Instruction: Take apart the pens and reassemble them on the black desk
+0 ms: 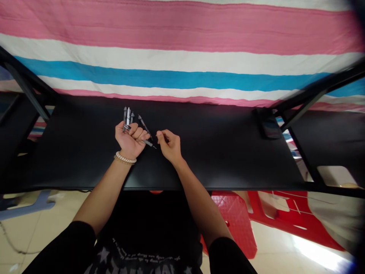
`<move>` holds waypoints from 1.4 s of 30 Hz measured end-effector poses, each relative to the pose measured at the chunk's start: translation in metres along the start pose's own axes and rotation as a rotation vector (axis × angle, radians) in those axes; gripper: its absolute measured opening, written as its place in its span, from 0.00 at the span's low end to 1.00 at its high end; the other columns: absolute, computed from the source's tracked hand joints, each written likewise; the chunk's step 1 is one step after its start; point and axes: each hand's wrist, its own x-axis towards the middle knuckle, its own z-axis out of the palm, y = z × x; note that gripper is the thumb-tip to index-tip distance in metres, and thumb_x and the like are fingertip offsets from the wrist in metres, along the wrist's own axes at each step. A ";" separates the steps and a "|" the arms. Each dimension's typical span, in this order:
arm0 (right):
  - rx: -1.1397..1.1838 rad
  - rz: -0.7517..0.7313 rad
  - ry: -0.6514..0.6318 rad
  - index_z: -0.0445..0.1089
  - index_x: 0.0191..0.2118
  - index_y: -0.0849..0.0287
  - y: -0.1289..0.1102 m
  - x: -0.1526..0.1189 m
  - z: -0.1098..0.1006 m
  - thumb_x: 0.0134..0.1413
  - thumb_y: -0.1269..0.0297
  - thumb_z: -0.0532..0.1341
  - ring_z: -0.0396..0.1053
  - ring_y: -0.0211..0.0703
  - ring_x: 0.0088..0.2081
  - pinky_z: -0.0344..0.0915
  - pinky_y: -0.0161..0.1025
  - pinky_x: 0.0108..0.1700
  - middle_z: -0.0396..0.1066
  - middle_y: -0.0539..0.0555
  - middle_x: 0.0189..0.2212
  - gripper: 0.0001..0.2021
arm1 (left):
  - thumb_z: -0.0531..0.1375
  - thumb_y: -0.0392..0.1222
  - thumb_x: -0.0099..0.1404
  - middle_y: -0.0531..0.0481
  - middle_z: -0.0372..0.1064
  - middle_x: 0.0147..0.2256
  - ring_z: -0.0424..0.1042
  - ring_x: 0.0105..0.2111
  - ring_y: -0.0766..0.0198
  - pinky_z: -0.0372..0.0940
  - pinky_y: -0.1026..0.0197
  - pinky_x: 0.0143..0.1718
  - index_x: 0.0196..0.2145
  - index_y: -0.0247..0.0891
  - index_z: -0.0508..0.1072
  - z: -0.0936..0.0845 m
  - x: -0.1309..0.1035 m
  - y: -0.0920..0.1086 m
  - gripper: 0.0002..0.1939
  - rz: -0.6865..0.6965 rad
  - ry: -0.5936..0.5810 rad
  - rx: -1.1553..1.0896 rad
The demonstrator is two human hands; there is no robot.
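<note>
My left hand (130, 141), palm turned up, has its fingers curled around a grey pen (148, 143). The pen's thin tip sticks out to the right, towards my other hand. Just right of that tip, my right hand (170, 146) is closed in a pinch; anything between its fingertips is too small to make out. Several pens (128, 115), one of them whiter, lie side by side on the black table just beyond my left hand. Another dark pen (144, 125) lies slanted between them and my right hand.
A dark, phone-like object (269, 123) rests at the right end of the black table (222, 152). Black metal frames (27, 89) stand at both ends. Behind hangs a striped cloth (182, 34). Below the near edge is a red plastic stool (235, 222).
</note>
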 end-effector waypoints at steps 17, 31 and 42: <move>0.019 -0.011 -0.083 0.71 0.32 0.57 -0.003 -0.001 0.000 0.64 0.41 0.57 0.64 0.36 0.24 0.60 0.36 0.28 0.69 0.49 0.23 0.23 | 0.47 0.69 0.70 0.58 0.37 0.14 0.46 0.14 0.71 0.60 0.63 0.19 0.15 0.41 0.49 0.000 0.001 0.000 0.36 0.085 -0.016 0.025; 0.006 -0.080 -0.244 0.74 0.39 0.57 0.009 -0.004 0.007 0.63 0.51 0.61 0.66 0.36 0.24 0.63 0.35 0.30 0.71 0.49 0.24 0.14 | 0.51 0.63 0.70 0.49 0.64 0.21 0.73 0.28 0.59 0.74 0.50 0.42 0.25 0.42 0.68 0.001 0.005 -0.009 0.25 0.117 -0.127 0.170; -0.274 0.107 0.109 0.73 0.37 0.58 0.011 0.003 0.002 0.65 0.54 0.55 0.68 0.39 0.23 0.59 0.36 0.29 0.71 0.49 0.22 0.14 | 0.57 0.62 0.65 0.40 0.73 0.54 0.73 0.57 0.52 0.64 0.50 0.59 0.47 0.41 0.73 -0.026 0.027 -0.014 0.24 0.740 0.078 0.388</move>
